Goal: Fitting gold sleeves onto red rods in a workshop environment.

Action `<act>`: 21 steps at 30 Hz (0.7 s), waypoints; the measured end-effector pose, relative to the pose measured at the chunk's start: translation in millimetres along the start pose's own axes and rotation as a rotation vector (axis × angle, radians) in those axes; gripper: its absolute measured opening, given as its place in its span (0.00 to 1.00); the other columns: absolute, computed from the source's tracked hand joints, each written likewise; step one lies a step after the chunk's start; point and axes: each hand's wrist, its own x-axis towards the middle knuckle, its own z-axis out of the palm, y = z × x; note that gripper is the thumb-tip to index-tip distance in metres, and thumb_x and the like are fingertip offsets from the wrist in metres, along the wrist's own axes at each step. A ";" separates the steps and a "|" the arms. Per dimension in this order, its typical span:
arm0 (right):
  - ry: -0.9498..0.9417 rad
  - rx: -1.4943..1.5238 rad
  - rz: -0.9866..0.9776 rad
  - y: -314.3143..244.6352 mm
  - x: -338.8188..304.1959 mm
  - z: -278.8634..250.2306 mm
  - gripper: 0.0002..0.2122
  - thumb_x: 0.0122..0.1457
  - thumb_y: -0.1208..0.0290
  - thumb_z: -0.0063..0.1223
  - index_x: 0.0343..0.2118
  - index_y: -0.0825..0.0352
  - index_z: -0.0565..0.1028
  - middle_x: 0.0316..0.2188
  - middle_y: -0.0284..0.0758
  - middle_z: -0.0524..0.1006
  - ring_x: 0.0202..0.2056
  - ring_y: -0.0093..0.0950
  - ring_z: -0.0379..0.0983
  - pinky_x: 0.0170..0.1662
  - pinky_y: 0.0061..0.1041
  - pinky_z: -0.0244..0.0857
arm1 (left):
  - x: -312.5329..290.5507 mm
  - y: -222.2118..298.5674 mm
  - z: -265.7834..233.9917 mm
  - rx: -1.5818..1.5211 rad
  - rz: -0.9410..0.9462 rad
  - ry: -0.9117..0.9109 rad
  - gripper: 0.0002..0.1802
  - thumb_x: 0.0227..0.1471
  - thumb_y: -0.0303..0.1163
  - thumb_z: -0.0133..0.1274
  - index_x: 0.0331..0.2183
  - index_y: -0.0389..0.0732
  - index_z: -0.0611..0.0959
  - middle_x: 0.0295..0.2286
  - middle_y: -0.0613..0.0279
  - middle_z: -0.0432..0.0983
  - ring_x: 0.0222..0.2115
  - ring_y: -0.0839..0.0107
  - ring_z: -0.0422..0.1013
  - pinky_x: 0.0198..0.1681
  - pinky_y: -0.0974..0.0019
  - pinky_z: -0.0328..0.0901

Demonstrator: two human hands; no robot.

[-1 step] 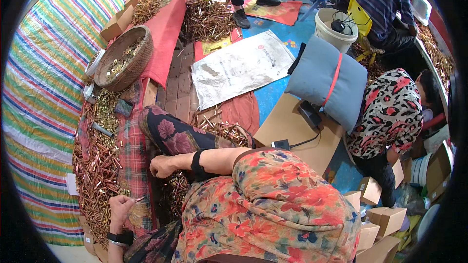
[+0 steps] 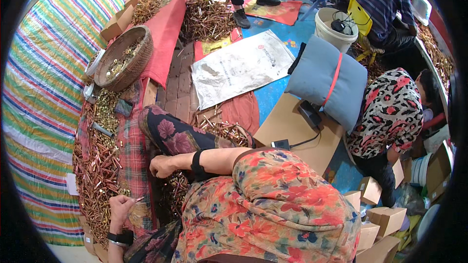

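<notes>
My left hand (image 2: 121, 209) is closed in a pinch on a small coppery bolt (image 2: 139, 199), held over the edge of the bolt pile. A black band and a silvery bracelet circle that wrist. My right hand (image 2: 162, 166) is closed with its fingers curled down beside a plaid cloth (image 2: 132, 165); whatever it may hold is hidden. Loose coppery bolts (image 2: 97, 180) are heaped left of the cloth. Small brassy nuts or rings (image 2: 108, 112) lie farther up. A grey tube-like tool (image 2: 102, 129) rests between them. More metal pieces (image 2: 174, 195) show below my right hand.
A wicker basket (image 2: 142, 58) with metal rings stands at far left, near a red cloth (image 2: 168, 34). A white sack (image 2: 234, 70) lies ahead. To the right are a blue cushion (image 2: 326, 80), a cardboard sheet (image 2: 287, 122), a white bucket (image 2: 336, 39) and small boxes (image 2: 387, 219). Several people sit nearby.
</notes>
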 end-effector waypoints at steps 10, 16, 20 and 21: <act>0.012 0.006 -0.018 4.2 2.1 4.5 0.10 0.42 0.76 0.49 0.29 0.67 0.78 0.29 0.42 0.78 0.35 0.40 0.75 0.37 0.35 0.67 | -2.6 7.6 2.4 -0.021 -0.025 0.000 0.07 0.38 0.26 0.57 0.18 0.32 0.81 0.13 0.68 0.72 0.15 0.82 0.65 0.20 0.76 0.60; 0.000 0.018 0.001 5.6 2.6 4.9 0.10 0.42 0.75 0.51 0.29 0.68 0.78 0.29 0.43 0.78 0.35 0.40 0.75 0.37 0.35 0.67 | 0.0 -0.8 3.2 -0.011 0.007 0.010 0.07 0.36 0.27 0.57 0.17 0.32 0.81 0.12 0.68 0.71 0.15 0.82 0.65 0.20 0.75 0.60; 0.009 0.006 -0.018 4.2 0.5 2.9 0.10 0.41 0.75 0.51 0.29 0.68 0.78 0.29 0.43 0.78 0.35 0.40 0.75 0.37 0.35 0.67 | 0.1 0.2 4.0 -0.010 -0.007 0.017 0.07 0.36 0.26 0.57 0.16 0.31 0.80 0.12 0.68 0.71 0.15 0.82 0.65 0.19 0.75 0.59; 0.016 -0.007 -0.035 2.6 -0.6 1.3 0.10 0.41 0.76 0.51 0.29 0.68 0.78 0.29 0.43 0.78 0.35 0.40 0.75 0.37 0.35 0.67 | -0.2 -1.0 3.8 -0.009 -0.022 0.012 0.07 0.36 0.26 0.57 0.16 0.31 0.80 0.12 0.68 0.71 0.15 0.82 0.65 0.19 0.75 0.59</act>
